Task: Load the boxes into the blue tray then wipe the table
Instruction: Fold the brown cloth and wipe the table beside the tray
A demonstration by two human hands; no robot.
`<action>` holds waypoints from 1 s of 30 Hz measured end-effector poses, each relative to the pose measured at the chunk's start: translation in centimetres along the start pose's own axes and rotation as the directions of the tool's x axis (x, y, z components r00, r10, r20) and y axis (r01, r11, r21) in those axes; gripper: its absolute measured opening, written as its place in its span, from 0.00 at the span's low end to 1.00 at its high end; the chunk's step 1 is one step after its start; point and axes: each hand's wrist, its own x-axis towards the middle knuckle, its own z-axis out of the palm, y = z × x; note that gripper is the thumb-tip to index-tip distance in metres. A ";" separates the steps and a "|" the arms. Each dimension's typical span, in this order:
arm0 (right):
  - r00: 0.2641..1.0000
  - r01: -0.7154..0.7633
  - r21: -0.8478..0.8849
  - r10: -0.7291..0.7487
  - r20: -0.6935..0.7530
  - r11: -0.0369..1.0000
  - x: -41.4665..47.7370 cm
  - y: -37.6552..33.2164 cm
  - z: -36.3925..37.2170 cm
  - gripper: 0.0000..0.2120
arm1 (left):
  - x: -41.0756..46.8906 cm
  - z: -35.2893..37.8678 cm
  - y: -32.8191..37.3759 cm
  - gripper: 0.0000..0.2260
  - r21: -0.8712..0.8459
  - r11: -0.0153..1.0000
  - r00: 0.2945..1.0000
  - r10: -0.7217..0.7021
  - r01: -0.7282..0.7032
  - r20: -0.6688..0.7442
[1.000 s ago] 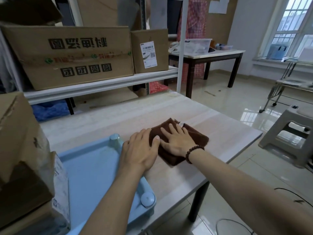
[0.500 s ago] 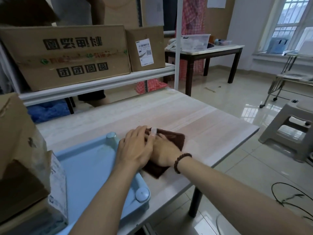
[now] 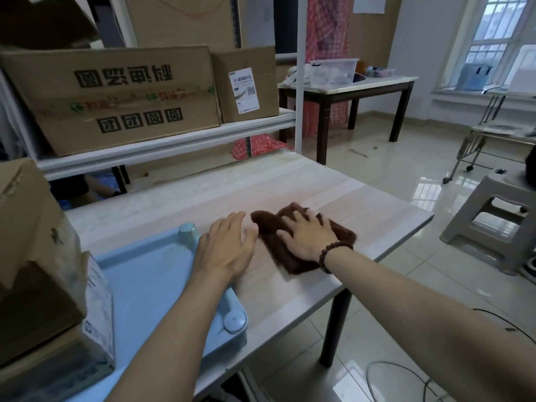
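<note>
A brown cloth (image 3: 275, 242) lies flat on the pale wooden table (image 3: 333, 198). My right hand (image 3: 307, 235) presses down on the cloth with its fingers spread straight. My left hand (image 3: 224, 246) rests flat on the table just left of the cloth, beside the right rim of the blue tray (image 3: 145, 274). Cardboard boxes (image 3: 37, 271) stand stacked in the tray's left part, cut off by the frame edge.
A white shelf (image 3: 162, 146) behind the table carries a large printed carton (image 3: 116, 94) and a smaller labelled box (image 3: 246, 82). A grey plastic stool (image 3: 493, 224) stands on the tiled floor at the right. A dark-legged table (image 3: 348, 91) stands further back.
My right hand has slid the cloth left against my left hand and then back right; the two hands are now apart.
</note>
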 end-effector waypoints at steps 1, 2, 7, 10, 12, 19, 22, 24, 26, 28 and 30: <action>0.994 -0.057 0.013 0.058 -0.089 0.998 -0.2 -0.2 -0.7 0.28 | 0.0 0.0 0.0 0.25 0.003 1.000 1.000 0.000 0.000 0.001; 0.974 -0.028 0.024 0.033 -0.225 0.999 -0.7 -0.7 -1.2 0.27 | 0.0 0.0 0.0 0.25 0.004 1.000 1.000 0.000 0.000 0.000; 0.935 0.231 -0.204 -0.275 -0.223 0.951 -3.9 -4.8 -1.8 0.19 | 0.0 -0.1 0.1 0.24 0.003 1.000 1.000 -0.005 0.005 -0.008; 0.970 0.162 -0.230 -0.197 -0.142 0.960 -3.4 -5.5 -2.0 0.12 | -0.1 -0.1 0.1 0.24 -0.008 1.000 1.000 -0.004 0.004 -0.005; 0.967 0.158 -0.123 -0.179 -0.183 0.980 -2.8 -5.6 -2.5 0.10 | -0.2 -0.2 0.1 0.24 -0.016 1.000 1.000 -0.002 0.002 -0.007; 0.952 -0.094 0.792 0.287 -0.106 0.603 -1.1 -0.3 -4.8 0.03 | 0.0 -0.1 -0.1 0.25 0.008 1.000 1.000 -0.001 0.001 0.005; 0.904 -0.205 0.767 0.419 -0.091 0.608 -1.0 3.1 -4.9 0.02 | 0.0 0.0 -0.1 0.26 0.013 1.000 1.000 -0.007 0.006 0.009; 0.869 -0.335 0.620 0.488 -0.088 0.709 -0.9 4.9 -5.0 0.06 | 0.0 0.0 0.0 0.26 0.023 1.000 1.000 -0.007 0.007 0.016; 0.857 -0.425 0.449 0.509 -0.081 0.786 -0.9 5.0 -5.3 0.06 | 0.1 0.0 0.0 0.26 0.031 1.000 1.000 -0.008 0.007 0.018; 0.871 -0.389 0.260 0.445 -0.210 0.884 -0.8 3.8 -5.4 0.07 | 0.1 0.0 -0.1 0.26 0.027 1.000 1.000 -0.012 0.012 0.021; 0.879 -0.144 0.154 0.198 -0.435 0.978 -0.7 1.9 -5.1 0.15 | 0.1 0.1 -0.1 0.26 0.028 1.000 1.000 -0.011 0.010 0.021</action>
